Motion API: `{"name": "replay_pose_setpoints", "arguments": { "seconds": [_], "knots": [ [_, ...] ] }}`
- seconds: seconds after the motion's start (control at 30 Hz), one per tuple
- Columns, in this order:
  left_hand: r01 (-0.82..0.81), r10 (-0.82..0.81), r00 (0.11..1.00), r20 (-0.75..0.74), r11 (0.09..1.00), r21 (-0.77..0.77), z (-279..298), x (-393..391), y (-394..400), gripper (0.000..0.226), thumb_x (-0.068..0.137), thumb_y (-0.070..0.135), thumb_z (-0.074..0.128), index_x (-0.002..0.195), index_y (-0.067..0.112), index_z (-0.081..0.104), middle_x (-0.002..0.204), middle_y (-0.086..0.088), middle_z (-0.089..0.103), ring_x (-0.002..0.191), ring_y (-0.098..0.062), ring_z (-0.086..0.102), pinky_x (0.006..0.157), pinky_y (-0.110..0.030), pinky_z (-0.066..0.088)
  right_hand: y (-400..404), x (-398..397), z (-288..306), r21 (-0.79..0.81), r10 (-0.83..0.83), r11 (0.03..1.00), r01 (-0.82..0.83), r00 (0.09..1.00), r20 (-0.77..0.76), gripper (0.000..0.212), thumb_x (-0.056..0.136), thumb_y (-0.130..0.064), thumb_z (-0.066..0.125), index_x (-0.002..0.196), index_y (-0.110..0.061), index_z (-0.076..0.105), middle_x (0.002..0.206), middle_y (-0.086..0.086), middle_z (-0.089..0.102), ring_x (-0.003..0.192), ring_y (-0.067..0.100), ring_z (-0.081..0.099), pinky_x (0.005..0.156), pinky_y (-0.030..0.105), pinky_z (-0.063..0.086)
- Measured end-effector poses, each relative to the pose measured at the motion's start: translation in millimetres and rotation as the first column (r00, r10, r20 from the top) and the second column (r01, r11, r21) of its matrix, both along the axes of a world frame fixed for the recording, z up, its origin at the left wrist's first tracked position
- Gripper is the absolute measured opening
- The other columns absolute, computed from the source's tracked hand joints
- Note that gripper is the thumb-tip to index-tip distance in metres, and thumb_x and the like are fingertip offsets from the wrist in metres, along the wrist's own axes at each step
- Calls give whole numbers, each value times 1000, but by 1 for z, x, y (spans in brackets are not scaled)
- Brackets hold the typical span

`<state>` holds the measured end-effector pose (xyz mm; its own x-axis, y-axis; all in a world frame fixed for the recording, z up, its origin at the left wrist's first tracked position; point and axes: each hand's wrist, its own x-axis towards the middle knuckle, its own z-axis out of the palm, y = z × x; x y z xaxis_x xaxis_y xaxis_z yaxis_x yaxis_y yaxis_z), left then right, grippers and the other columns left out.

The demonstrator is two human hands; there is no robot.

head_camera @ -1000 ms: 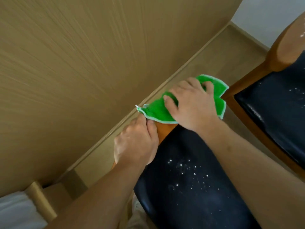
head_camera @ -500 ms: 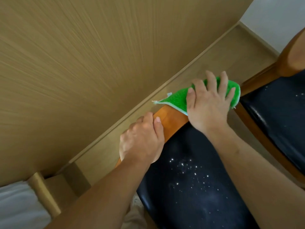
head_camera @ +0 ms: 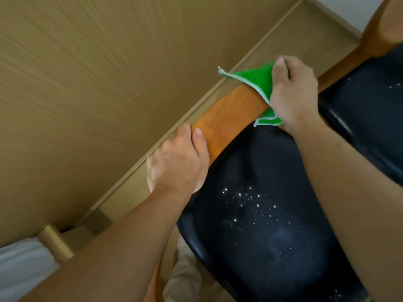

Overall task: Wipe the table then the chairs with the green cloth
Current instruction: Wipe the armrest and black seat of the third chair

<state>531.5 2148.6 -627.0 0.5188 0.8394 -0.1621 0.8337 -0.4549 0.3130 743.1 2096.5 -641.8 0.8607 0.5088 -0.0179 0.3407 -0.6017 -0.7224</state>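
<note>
The green cloth (head_camera: 258,80) with a white hem is wrapped over the right end of an orange wooden chair backrest (head_camera: 226,120). My right hand (head_camera: 294,94) grips the cloth around the rail, thumb on the near side. My left hand (head_camera: 178,162) grips the left part of the same backrest, thumb lying along its top. Below the rail is the chair's black seat (head_camera: 272,225), speckled with white crumbs.
A second chair with a black seat (head_camera: 366,118) and orange frame stands close on the right. A tan wood-grain panel (head_camera: 98,83) fills the upper left, with a pale floor strip (head_camera: 294,38) beside it. White fabric (head_camera: 19,269) lies at the lower left.
My right hand has slid the cloth rightward along the backrest, away from my left hand, and now wraps it round the rail end. More bare orange wood shows between the hands.
</note>
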Motion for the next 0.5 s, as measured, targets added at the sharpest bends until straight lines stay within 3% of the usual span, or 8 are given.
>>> {"name": "replay_pose_setpoints", "arguments": {
  "seconds": [0.13,0.23,0.3,0.4,0.5],
  "knots": [
    [-4,3,1000,13,1000,18,-1,-1,0,31,98,42,23,99,26,49,64,15,34,58,-13,41,59,-30,29,-4,-20,-5,197,-252,935,297,941,-224,43,101,-37,31,62,-27,45,58,-14,47,55,5,43,62,32,41],
    [3,-3,1000,26,1000,18,0,-1,0,30,97,43,23,96,27,48,61,17,33,51,-1,31,54,-29,24,-16,-32,-9,249,-321,862,441,856,-404,53,102,-39,31,51,-27,38,45,-14,41,43,5,37,48,25,36],
    [3,-3,1000,31,1000,18,0,-2,0,30,97,43,23,96,27,48,61,17,32,51,-2,32,54,-29,25,-35,-34,-11,231,-330,846,481,812,-482,57,102,-40,34,46,-26,40,44,-13,41,43,7,38,47,26,36],
    [-1,0,1000,30,1000,20,-1,-1,0,31,98,43,24,98,26,49,62,17,32,56,-12,40,57,-30,29,-75,-28,-12,190,-314,839,509,740,-595,55,99,-44,40,49,-28,58,50,-10,53,50,12,54,53,31,49],
    [0,0,1000,17,1000,14,-1,-1,0,29,98,42,23,96,26,47,63,16,32,59,-15,41,59,-32,29,-107,-30,-18,45,-332,890,453,713,-618,44,97,-52,39,75,-27,67,64,0,67,57,17,66,55,34,57]
  ]
}}
